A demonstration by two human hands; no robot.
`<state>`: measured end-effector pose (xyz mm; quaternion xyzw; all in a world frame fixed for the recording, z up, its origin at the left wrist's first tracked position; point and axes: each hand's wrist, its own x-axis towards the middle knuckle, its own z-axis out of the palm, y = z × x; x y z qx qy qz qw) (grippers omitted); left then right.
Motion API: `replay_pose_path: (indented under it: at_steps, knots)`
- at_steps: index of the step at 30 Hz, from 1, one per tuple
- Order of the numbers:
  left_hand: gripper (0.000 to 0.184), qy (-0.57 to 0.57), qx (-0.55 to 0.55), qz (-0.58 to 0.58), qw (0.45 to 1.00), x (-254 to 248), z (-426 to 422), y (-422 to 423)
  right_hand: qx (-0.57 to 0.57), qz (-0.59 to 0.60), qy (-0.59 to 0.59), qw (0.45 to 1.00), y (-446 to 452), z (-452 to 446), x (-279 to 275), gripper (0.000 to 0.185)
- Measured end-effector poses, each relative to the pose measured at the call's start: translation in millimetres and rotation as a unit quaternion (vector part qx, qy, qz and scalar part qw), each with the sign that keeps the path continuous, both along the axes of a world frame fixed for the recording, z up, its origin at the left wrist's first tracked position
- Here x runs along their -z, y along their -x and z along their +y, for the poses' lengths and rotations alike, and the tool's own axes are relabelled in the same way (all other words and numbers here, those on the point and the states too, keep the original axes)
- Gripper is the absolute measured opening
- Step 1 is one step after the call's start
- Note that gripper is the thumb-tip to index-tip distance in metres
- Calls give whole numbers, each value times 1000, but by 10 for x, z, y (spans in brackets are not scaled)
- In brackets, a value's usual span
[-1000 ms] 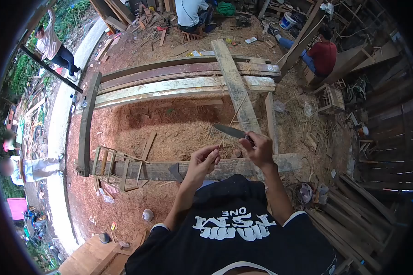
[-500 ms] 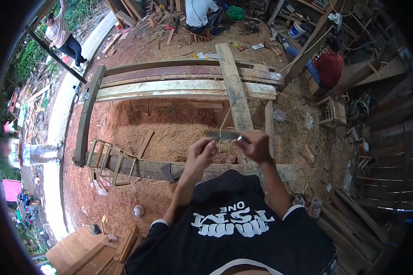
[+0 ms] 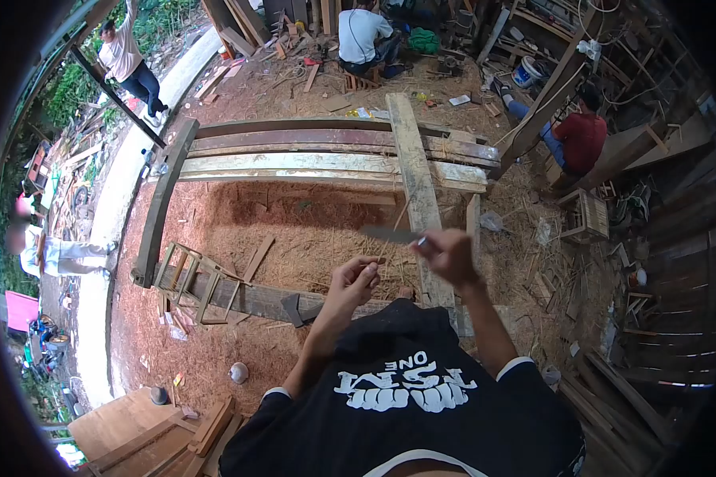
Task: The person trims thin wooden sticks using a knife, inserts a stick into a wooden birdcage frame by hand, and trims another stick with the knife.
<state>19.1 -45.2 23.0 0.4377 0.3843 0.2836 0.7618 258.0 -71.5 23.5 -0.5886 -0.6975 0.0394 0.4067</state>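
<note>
over the sawdust-strewn ground (image 3: 302, 238), the grip of the left hand (image 3: 353, 285) pinches the near end of a thin strip (image 3: 386, 245); the right hand (image 3: 451, 259) has its grip closed round a knife (image 3: 391, 234), blade pointing left across the strip.

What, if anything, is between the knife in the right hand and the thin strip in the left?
Nothing visible. The knife in the right hand crosses in front of the thin strip in this view, just beyond the left hand; can't tell if blade and strip touch. The long plank lies behind, not between.
</note>
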Motion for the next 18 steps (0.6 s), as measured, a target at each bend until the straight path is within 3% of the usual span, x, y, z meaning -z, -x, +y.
replay_pose_path:
  at_steps: [1, 3, 6, 9, 10, 14, 18]
  knots:
    - [22, -2, -1, 18, 1000, 48, -27, -62, -52, -11, -43, 998, 201, -26, -25, 44]
    - [21, -11, -4, 11, 1000, 54, -13, -108, -24, 26, -18, 999, 211, -15, 110, 39]
    - [19, -13, -9, -24, 1000, 21, -39, -10, 104, 68, 91, 988, -120, 13, 37, 38]
    - [18, -13, -8, -9, 1000, 137, -41, 0, 16, -13, 41, 999, 132, -65, 143, 39]
    - [18, -18, -16, -10, 1000, 209, -37, -22, -36, 13, 27, 999, 267, -103, 139, 40]
    - [18, 27, -41, -71, 996, 111, -15, 37, 76, 90, 74, 990, 311, -40, 37, 42]
    - [16, 48, -24, -130, 990, 239, -38, 131, 22, 61, 94, 993, 324, -13, -4, 41]
